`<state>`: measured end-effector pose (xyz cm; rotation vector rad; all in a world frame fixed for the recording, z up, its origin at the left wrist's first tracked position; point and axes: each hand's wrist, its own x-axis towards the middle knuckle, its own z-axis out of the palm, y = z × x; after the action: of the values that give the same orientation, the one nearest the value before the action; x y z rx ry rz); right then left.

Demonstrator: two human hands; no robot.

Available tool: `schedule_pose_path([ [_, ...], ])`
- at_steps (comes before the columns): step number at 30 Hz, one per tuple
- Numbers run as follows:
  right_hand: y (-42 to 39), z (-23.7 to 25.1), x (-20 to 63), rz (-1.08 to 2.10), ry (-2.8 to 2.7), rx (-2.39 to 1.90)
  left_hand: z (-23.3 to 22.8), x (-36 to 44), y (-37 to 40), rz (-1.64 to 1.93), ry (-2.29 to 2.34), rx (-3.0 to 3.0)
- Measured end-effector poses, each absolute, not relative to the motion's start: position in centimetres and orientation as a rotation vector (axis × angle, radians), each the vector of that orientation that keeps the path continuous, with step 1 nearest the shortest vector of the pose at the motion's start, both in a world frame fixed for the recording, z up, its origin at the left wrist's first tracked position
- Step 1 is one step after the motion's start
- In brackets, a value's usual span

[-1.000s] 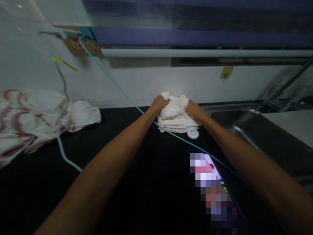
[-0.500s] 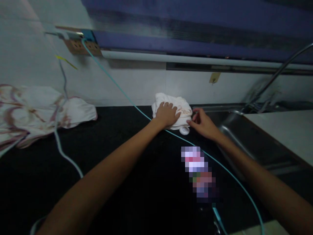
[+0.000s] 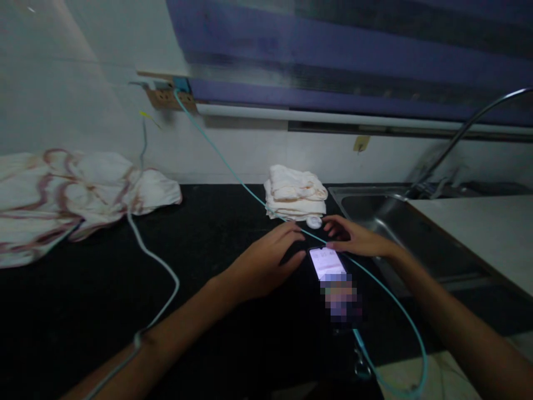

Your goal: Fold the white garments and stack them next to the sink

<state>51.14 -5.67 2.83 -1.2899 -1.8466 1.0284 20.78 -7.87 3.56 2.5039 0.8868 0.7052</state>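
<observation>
A folded white cloth point(image 3: 295, 198) rests on the black counter point(image 3: 216, 239) against the back wall. My left hand point(image 3: 266, 262) hovers open just left of a lit phone point(image 3: 335, 280), fingers spread and holding nothing. My right hand point(image 3: 353, 238) is open above the phone's top edge, close to a small white round object point(image 3: 314, 222) in front of the cloth. A teal cable point(image 3: 233, 178) runs from the wall socket point(image 3: 169, 97) across the counter, past the phone.
A crumpled white cloth with dark red patterns point(image 3: 70, 194) lies at the left. A grey cable point(image 3: 154, 261) hangs from the socket over it. A steel sink point(image 3: 391, 214) with a curved tap point(image 3: 462, 133) sits at the right, beside a pale surface point(image 3: 478, 228).
Both hands let go of the folded white cloth and drew back toward the phone. The cloth now lies still by the wall. The view shifted right.
</observation>
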Motion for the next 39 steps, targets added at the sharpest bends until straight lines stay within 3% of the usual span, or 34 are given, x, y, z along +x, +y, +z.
schedule_pose_path([
  [4,-8.7,5.1,49.4,0.766,-1.678,-1.364,-0.7,13.6,-10.4,0.481,1.156,2.442],
  [8,-13.8,5.6,42.6,0.747,-1.738,-1.300,-3.8,8.5,-11.8,0.476,1.296,2.360],
  [12,-16.8,2.8,33.2,0.747,-1.932,-1.300,-3.9,7.8,-12.7,0.509,1.301,2.420],
  [17,-15.6,-0.7,25.9,0.366,-2.174,-1.520,-2.8,8.7,-13.5,0.550,1.409,2.445],
  [24,-15.2,-1.4,24.9,0.119,-2.213,-1.556,-2.2,6.2,-11.7,0.559,1.732,2.532],
  [39,-14.7,-2.7,24.9,0.170,-2.156,-1.509,-2.2,-10.2,2.3,0.741,2.271,2.176],
])
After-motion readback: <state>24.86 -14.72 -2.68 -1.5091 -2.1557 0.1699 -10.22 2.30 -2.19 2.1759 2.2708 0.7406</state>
